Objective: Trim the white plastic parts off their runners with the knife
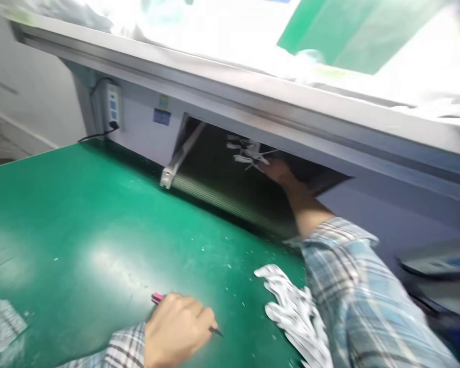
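Note:
My left hand (178,327) rests on the green table mat (80,230) near the front edge, closed around a pen-like tool (158,298) with a pink end and a dark tip. My right hand (278,171) reaches far forward into a dark opening (230,189) under the upper shelf, where a black belt runs. Its fingers touch or grip small white pieces (245,151) lying there; the image is blurred and the hold is unclear. A plaid sleeve covers each forearm.
A crumpled white cloth or glove (295,312) lies on the mat by my right elbow. A power strip (113,107) with a black cable hangs on the back panel at left. A clear bag (2,322) lies at the front left. Grey equipment (440,271) stands at right.

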Motion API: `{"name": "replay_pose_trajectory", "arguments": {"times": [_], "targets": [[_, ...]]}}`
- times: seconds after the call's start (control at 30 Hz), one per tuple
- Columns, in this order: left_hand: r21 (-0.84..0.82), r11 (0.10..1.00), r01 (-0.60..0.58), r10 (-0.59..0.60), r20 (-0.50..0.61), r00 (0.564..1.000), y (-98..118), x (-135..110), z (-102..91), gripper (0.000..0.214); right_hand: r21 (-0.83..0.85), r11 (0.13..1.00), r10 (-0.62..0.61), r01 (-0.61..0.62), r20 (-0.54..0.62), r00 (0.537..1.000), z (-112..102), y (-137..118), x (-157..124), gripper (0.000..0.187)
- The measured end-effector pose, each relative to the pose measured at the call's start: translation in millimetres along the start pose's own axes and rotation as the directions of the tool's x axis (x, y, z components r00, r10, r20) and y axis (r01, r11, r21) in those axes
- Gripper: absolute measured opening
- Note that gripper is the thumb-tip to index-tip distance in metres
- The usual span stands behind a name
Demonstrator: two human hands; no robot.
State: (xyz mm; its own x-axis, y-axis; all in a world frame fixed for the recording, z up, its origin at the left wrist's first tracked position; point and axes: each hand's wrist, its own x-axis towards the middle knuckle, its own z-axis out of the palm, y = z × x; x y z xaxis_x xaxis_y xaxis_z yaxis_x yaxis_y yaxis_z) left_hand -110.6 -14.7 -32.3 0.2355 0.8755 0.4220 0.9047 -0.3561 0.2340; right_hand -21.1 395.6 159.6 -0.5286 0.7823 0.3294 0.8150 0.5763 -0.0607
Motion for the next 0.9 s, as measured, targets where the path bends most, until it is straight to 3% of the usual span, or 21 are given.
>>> {"name": "replay_pose_trajectory", "arguments": {"times": [0.1, 0.27, 0.4, 0.57, 0.73, 0.9], "targets": [[-0.034, 0.999, 0.015, -0.012, 0.065, 0.998, -6.4, 1.3, -14.2, 0.013, -0.014, 0.994, 0.105, -0.105, 0.082, 0.991, -5.3, 10.8, -32.8, 0.031], [-0.044, 0.994, 0.104, -0.097, 0.138, 0.986, -14.7, 4.7, -25.7, 0.010, 0.021, 0.999, 0.033, -0.036, 0.130, 0.991, -12.0, -9.4, -114.5, 0.025], [-0.040, 0.966, 0.256, -0.252, 0.075, 0.965, -27.1, 5.9, -34.7, 0.015, 0.039, 0.997, -0.068, 0.063, 0.134, 0.989, -12.6, -42.9, -203.8, 0.023], [0.032, 0.904, 0.427, -0.425, -0.044, 0.904, -41.9, 5.4, -43.2, 0.024, 0.095, 0.979, -0.194, 0.178, 0.204, 0.959, 15.1, -85.4, -297.8, 0.020], [0.079, 0.843, 0.533, -0.521, -0.134, 0.843, -48.0, 1.5, -45.0, 0.026, 0.176, 0.958, -0.259, 0.225, 0.197, 0.946, 33.2, -98.5, -337.9, 0.027], [0.072, 0.803, 0.592, -0.573, -0.180, 0.799, -50.5, -4.4, -48.1, 0.028, 0.319, 0.912, -0.325, 0.260, 0.172, 0.930, 26.5, -101.4, -355.0, 0.036]]}}
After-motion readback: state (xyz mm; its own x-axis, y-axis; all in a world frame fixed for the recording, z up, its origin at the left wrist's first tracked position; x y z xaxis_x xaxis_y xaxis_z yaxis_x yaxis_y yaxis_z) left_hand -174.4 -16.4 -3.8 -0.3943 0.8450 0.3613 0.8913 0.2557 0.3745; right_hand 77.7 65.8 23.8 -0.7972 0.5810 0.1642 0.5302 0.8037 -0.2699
